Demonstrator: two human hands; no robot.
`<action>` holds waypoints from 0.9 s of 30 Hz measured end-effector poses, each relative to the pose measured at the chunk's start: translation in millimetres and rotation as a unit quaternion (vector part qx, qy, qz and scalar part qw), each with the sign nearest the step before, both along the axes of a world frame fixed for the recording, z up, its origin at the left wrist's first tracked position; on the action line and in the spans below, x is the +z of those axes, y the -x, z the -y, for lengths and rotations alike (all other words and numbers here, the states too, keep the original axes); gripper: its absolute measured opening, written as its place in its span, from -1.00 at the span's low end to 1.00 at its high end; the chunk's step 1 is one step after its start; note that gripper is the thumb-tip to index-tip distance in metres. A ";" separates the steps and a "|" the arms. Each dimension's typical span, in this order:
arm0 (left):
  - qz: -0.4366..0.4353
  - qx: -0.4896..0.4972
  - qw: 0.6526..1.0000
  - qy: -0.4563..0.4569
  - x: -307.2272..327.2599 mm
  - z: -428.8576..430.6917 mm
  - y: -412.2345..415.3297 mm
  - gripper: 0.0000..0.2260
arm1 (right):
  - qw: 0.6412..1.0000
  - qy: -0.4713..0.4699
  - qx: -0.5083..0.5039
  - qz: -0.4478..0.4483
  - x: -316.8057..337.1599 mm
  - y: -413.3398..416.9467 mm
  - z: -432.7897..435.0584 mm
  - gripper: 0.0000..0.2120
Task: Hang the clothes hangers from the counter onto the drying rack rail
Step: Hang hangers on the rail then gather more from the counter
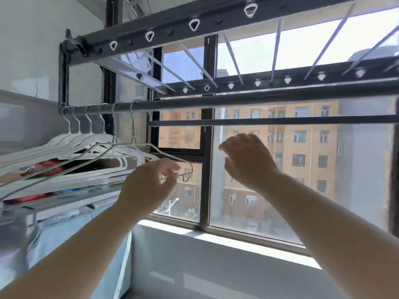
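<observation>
Several white hangers [71,143] hang by their hooks at the left end of the dark drying rack rail [216,101]. The rightmost one is a thin wire hanger [172,157], its hook over the rail near the others. My left hand [149,184] is raised to that wire hanger's right shoulder, thumb and fingertips pinched around the wire at its bent end. My right hand [246,158] hovers to the right, below the rail, fingers loosely curled and apart with nothing in them.
A second thinner bar [280,121] runs below and behind the rail. The rack's upper frame [194,24] with white clip loops is overhead. A window [302,169] and sill [216,236] lie ahead. Cluttered shelves with a light blue cover [64,234] stand at the left.
</observation>
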State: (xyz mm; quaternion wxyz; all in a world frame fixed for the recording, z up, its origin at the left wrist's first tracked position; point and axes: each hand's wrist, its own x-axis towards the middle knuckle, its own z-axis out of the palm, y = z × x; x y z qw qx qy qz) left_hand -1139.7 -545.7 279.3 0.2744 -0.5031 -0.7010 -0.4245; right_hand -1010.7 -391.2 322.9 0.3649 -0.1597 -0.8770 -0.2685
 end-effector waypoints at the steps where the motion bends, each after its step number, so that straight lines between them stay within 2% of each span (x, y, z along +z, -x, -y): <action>1: 0.023 -0.041 0.998 0.033 -5.0 -13.7 -13.5 -0.87 | 0.999 0.042 -0.008 0.026 -7.0 -20.9 -6.9 -0.72; 3: 0.057 -0.102 0.990 0.084 -15.5 -43.8 -43.3 -0.76 | 0.986 0.137 -0.036 0.092 -22.2 -67.5 -19.6 -0.73; 5: 0.085 -0.143 0.980 0.106 -26.1 -75.2 -79.1 -0.72 | 0.968 0.183 -0.093 0.145 -38.6 -119.6 -32.8 -0.73; 8: 0.116 -0.217 0.960 0.137 -42.9 -118.2 -146.6 -0.69 | 0.941 0.241 -0.180 0.155 -62.2 -205.3 -50.1 -0.72; 13: 0.122 -0.330 0.915 0.199 -66.7 -168.6 -271.4 -0.72 | 0.885 0.362 -0.279 0.092 -89.9 -347.0 -55.7 -0.70; 15: 0.113 -0.367 0.897 0.219 -76.9 -186.2 -319.2 -0.76 | 0.868 0.380 -0.312 0.072 -101.2 -400.1 -52.0 -0.72; 19: 0.105 -0.435 0.854 0.264 -103.1 -216.5 -414.0 -0.71 | 0.828 0.430 -0.359 0.013 -127.7 -499.0 -37.8 -0.74; 27: 0.089 -0.542 0.765 0.336 -152.4 -278.5 -594.0 -0.67 | 0.729 0.475 -0.463 -0.168 -175.9 -670.3 -16.1 -0.71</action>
